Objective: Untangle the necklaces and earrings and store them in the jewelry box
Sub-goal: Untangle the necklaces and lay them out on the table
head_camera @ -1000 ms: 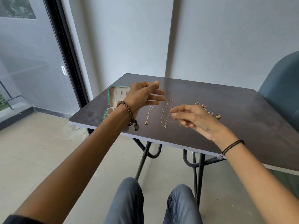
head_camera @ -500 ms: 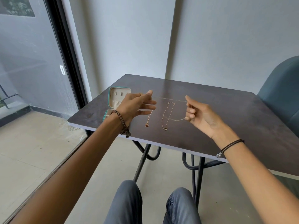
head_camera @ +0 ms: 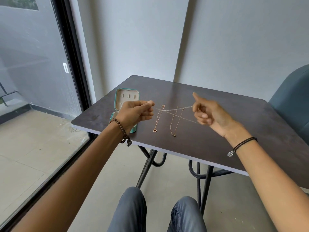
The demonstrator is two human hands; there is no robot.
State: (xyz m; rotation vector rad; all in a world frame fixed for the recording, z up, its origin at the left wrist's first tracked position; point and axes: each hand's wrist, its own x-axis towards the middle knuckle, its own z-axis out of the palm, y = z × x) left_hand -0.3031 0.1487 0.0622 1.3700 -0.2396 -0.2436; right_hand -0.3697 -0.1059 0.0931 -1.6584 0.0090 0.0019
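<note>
desk (head_camera: 192, 143): dark top, pale front edge, black metal legs.
jewelry box (head_camera: 127, 97): teal, open, at desk's left edge. Lid tipped back, cream lining w/ small slots. Base partly hidden behind L wrist, contents can't tell.
L hand (head_camera: 137, 113): raised over desk's left part, in front of the box. Fingers (head_camera: 149, 103) curled, thumb + index pinching one end of the taut chain (head_camera: 173, 108).
R hand (head_camera: 209, 113): raised over desk centre-right. Fingers curled in, index tip poking up. Pinches other end of taut chain near the thumb. Hand a bit blurred, exact grip pt hard to read.
taut chain: thin, pale, stretched approx. level btw the two hands, off the desk. Thin shadow line on the top below it, slanting toward R hand.
necklace 1 (head_camera: 158, 118): flat on desk btw the hands, nearer L. Doubled chain runs far-to-near, round reddish pendant at near end.
necklace 2 (head_camera: 176, 123): just right of necklace 1, apart from it, same lie, small pendant at near end. Far ends of both sit under the taut chain in view. Touching it or not, can't tell.
bead bracelet (head_camera: 120, 129): brown, on L wrist.
cord bracelet (head_camera: 242, 144): black w/ small silver charm, on R wrist.
chair (head_camera: 291, 101): blue, at desk's right side.
glass door (head_camera: 33, 81): dark frame, left of desk.
</note>
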